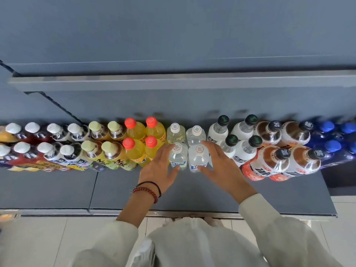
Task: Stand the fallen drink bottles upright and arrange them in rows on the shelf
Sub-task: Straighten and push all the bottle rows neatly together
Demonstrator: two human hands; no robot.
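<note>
My left hand (159,167) and right hand (223,166) bracket the front pair of clear bottles (198,158) on the shelf (115,189). My fingers (167,149) are spread and nearly straight, thumbs against the labels, clamped on nothing. Both bottles stand upright, so what is left, I judge, is squaring them up. I should press inward evenly, low on the bodies (a shove near the caps could tip them). Then I can slide them back against the rear clear pair (175,134), in line with the orange bottles (134,151) and the black-capped white bottles (244,151).
</note>
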